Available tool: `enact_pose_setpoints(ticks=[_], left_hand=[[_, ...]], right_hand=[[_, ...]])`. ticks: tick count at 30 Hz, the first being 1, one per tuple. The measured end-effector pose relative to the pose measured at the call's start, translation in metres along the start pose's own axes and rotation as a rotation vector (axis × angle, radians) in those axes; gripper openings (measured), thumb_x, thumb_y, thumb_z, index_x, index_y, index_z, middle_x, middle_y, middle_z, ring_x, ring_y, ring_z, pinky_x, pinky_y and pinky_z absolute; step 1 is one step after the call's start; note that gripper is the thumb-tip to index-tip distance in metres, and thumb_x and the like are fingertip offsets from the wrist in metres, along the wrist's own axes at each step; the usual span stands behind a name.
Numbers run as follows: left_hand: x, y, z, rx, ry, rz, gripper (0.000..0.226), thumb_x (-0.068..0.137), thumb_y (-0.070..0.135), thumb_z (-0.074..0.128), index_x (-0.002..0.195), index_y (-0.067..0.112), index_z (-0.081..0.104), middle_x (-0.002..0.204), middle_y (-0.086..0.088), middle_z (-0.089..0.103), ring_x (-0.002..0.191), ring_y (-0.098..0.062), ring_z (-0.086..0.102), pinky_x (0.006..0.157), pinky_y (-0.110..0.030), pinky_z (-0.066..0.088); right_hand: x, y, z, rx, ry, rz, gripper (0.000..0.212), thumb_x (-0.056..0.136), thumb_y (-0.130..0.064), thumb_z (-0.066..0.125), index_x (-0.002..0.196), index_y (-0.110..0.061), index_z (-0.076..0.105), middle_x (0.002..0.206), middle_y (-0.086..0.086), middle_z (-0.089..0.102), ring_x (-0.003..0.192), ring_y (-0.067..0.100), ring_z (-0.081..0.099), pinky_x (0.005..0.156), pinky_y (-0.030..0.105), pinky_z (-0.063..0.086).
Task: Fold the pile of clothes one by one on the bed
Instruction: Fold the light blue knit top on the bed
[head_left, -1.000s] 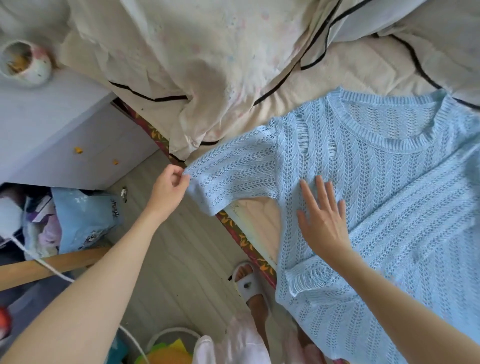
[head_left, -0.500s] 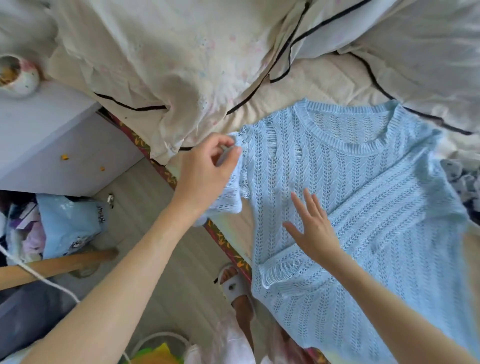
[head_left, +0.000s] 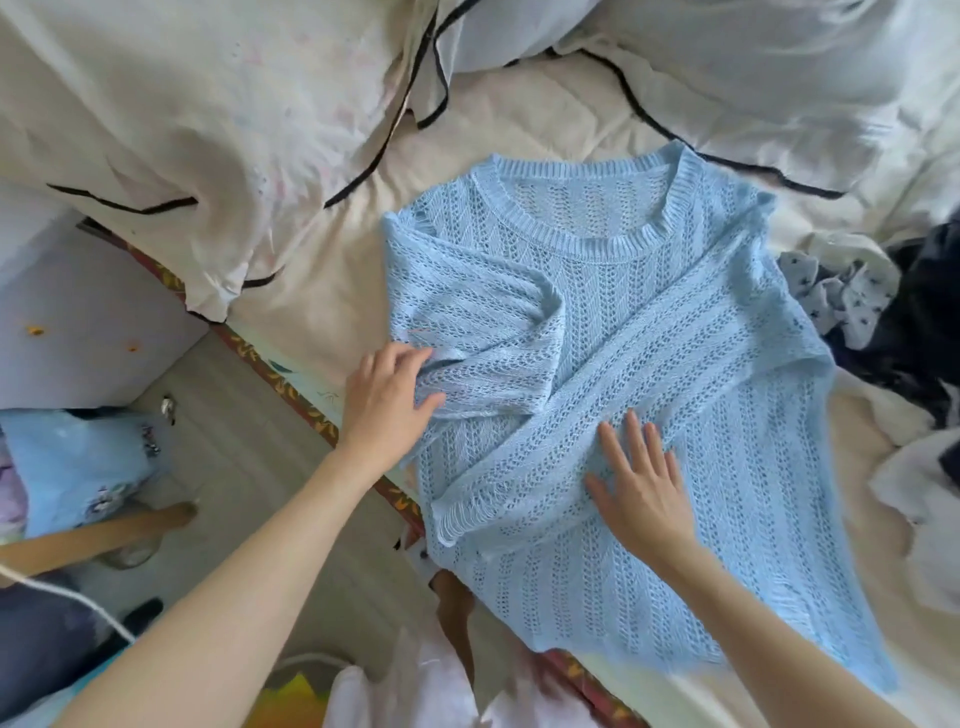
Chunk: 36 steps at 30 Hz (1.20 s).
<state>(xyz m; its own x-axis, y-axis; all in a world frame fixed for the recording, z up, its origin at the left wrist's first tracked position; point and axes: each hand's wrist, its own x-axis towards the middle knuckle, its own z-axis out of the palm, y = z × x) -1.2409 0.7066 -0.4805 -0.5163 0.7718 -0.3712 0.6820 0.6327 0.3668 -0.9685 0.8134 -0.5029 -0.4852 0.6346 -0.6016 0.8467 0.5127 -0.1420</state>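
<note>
A light blue open-knit sweater (head_left: 649, 332) lies flat on the cream bed sheet (head_left: 322, 306), neckline toward the pillows. Its left sleeve (head_left: 478, 332) is folded inward across the chest. My left hand (head_left: 384, 400) is at the sweater's left edge and pinches the sleeve fabric between thumb and fingers. Flat on the lower body of the sweater lies my right hand (head_left: 639, 483), fingers spread and pressing down. The sweater's hem hangs slightly over the bed's near edge.
A heap of other clothes (head_left: 857, 306), star-patterned and dark, lies at the right of the bed. A crumpled white duvet with black piping (head_left: 208, 130) fills the top. Left of the bed are a white cabinet (head_left: 78, 312), a wood floor and a blue bag (head_left: 78, 457).
My left hand carried the left sleeve from hanging out over the bed's edge inward onto the sweater's chest. My right hand stayed flat on the sweater.
</note>
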Motion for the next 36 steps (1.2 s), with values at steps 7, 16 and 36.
enact_pose_setpoints(ticks=[7,16,36], left_hand=[[-0.006,0.034,0.013,0.104,0.179,-0.006,0.042,0.081,0.025,0.073,0.115,0.008,0.054,0.11,-0.013,0.048,0.102,-0.031,0.048,0.086,-0.039,0.04],[-0.01,0.048,0.028,0.17,0.114,-0.094,0.034,0.087,0.029,0.066,0.116,0.012,0.062,0.112,-0.007,0.051,0.109,-0.027,0.043,0.093,-0.037,0.032],[-0.04,0.187,0.062,0.038,0.209,0.359,0.052,0.08,0.001,0.066,0.13,0.006,0.054,0.132,-0.015,0.055,0.126,-0.033,0.048,0.109,-0.045,0.033]], right_hand=[[0.002,0.012,-0.001,0.021,0.002,-0.077,0.064,0.098,-0.048,0.033,0.152,-0.032,0.002,0.16,0.0,-0.012,0.146,0.022,-0.013,0.116,0.042,-0.008],[-0.016,0.05,0.005,-0.023,0.0,-0.141,0.062,0.099,-0.051,0.026,0.152,-0.031,0.0,0.16,0.003,-0.012,0.146,0.024,-0.013,0.117,0.038,-0.008],[-0.022,0.119,-0.033,1.082,0.246,0.374,0.018,0.098,-0.017,0.048,0.109,-0.016,0.061,0.11,0.01,0.066,0.093,0.02,0.063,0.088,0.041,0.051]])
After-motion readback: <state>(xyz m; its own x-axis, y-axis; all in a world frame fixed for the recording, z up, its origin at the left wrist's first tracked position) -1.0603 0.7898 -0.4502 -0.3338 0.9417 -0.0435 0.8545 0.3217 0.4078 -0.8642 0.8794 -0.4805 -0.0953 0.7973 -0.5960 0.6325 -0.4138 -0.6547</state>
